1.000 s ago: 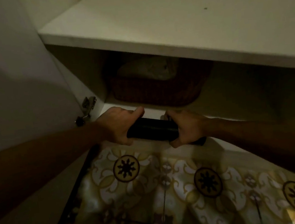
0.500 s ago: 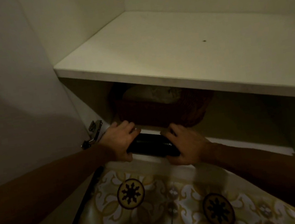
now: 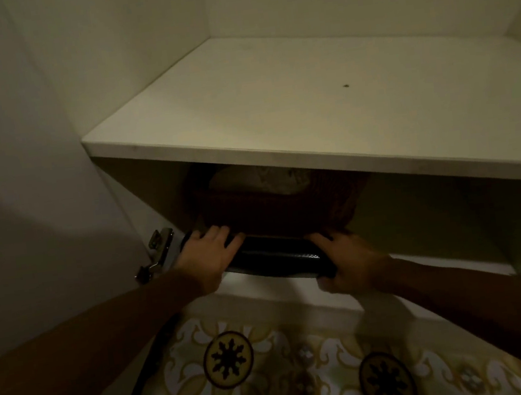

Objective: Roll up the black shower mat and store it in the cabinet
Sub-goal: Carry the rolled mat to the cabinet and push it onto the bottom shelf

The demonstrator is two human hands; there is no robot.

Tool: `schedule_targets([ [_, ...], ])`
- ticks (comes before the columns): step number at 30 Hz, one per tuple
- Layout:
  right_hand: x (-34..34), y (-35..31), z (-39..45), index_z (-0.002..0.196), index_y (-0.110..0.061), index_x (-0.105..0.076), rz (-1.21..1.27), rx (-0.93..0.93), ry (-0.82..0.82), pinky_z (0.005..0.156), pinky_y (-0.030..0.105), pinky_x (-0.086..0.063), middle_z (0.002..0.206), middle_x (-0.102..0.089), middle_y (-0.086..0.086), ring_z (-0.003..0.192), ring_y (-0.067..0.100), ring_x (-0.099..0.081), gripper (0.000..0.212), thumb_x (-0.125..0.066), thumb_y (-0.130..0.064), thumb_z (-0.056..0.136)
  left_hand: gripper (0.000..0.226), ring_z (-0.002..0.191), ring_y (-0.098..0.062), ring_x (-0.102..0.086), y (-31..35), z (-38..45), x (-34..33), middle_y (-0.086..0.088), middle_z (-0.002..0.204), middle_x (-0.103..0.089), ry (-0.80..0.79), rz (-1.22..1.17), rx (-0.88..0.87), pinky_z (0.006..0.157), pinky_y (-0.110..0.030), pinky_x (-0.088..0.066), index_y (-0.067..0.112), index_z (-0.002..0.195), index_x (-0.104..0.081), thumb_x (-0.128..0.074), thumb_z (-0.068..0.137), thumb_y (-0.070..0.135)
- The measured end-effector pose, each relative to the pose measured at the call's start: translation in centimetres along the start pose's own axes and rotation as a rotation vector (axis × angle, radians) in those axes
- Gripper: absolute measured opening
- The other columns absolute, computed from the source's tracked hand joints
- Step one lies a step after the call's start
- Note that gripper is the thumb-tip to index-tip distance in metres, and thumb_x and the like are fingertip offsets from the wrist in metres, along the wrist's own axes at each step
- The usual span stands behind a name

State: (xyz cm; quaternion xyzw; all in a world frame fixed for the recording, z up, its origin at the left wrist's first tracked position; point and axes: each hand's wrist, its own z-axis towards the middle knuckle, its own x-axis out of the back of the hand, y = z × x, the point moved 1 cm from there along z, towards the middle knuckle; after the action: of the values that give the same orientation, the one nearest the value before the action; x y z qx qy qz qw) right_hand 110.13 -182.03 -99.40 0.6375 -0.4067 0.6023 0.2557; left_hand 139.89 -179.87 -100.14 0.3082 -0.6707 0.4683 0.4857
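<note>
The black shower mat [image 3: 276, 257], rolled into a tight tube, lies crosswise at the front lip of the white cabinet's bottom shelf [image 3: 262, 279]. My left hand [image 3: 207, 256] rests over the roll's left end with the fingers laid flat on top. At the right end, my right hand [image 3: 348, 258] wraps around the roll. Both ends of the roll are hidden under my hands.
A dark wicker basket [image 3: 273, 208] holding a pale bundle sits just behind the roll. A white middle shelf [image 3: 308, 119] juts out above. The open cabinet door [image 3: 22, 193] and its metal hinge [image 3: 157, 252] are at the left. Patterned floor tiles [image 3: 273, 369] lie below.
Both hands have carried the rolled mat forward from above the floor onto the bottom shelf's front edge. My left hand's fingers have flattened over the roll. The view has tilted upward.
</note>
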Motion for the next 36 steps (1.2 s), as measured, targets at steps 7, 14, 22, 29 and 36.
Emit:
schedule_targets([
  [7, -1.2, -1.1, -0.1, 0.152, -0.031, -0.025, 0.048, 0.029, 0.055, 0.093, 0.036, -0.048, 0.137, -0.044, 0.007, 0.119, 0.029, -0.051, 0.08, -0.069, -0.045, 0.086, 0.084, 0.13, -0.032, -0.035, -0.7, -0.5, -0.6, -0.016, 0.146, -0.031, -0.043, 0.057, 0.06, 0.099, -0.048, -0.041, 0.018, 0.151, -0.014, -0.064, 0.084, 0.022],
  [14, -2.0, -1.3, -1.2, 0.156, -0.03, -0.011, -0.015, 0.056, 0.083, 0.101, 0.041, -0.046, 0.149, -0.03, 0.007, 0.13, 0.03, -0.04, 0.093, -0.066, -0.054, 0.084, 0.124, 0.136, -0.035, -0.022, 0.4, -0.8, -1.7, -0.014, 0.149, -0.013, -0.051, 0.126, 0.076, 0.114, -0.061, -0.018, 0.017, 0.149, 0.022, -0.069, 0.068, 0.041],
  [22, -1.9, -1.3, -3.1, 0.158, -0.029, -0.008, -0.151, 0.04, 0.064, 0.118, 0.064, -0.018, 0.158, -0.02, 0.009, 0.143, 0.033, -0.027, 0.098, -0.06, -0.065, 0.084, 0.132, 0.149, -0.036, 0.008, 0.0, -1.9, -2.1, -0.013, 0.162, 0.015, -0.046, 0.049, 0.062, 0.121, -0.055, -0.002, 0.027, 0.145, 0.036, -0.069, 0.069, 0.052],
  [29, -1.7, -0.5, -3.3, 0.156, -0.034, -0.002, -0.135, 0.02, 0.035, 0.116, 0.069, -0.015, 0.157, -0.018, 0.009, 0.143, 0.034, -0.026, 0.106, -0.062, -0.072, 0.077, 0.131, 0.149, -0.035, 0.01, 0.0, -1.9, -1.6, -0.014, 0.163, 0.015, -0.032, 0.014, 0.024, 0.12, -0.052, 0.001, 0.029, 0.141, 0.043, -0.066, 0.071, 0.049],
  [36, -2.0, -0.4, -3.3, 0.154, -0.035, 0.001, -0.151, 0.019, 0.028, 0.116, 0.071, -0.015, 0.158, -0.015, 0.009, 0.145, 0.035, -0.026, 0.112, -0.059, -0.08, 0.071, 0.136, 0.149, -0.035, 0.006, -0.5, -1.8, -1.8, -0.013, 0.163, 0.011, -0.042, 0.018, 0.012, 0.118, -0.05, 0.006, 0.031, 0.138, 0.047, -0.068, 0.067, 0.056],
])
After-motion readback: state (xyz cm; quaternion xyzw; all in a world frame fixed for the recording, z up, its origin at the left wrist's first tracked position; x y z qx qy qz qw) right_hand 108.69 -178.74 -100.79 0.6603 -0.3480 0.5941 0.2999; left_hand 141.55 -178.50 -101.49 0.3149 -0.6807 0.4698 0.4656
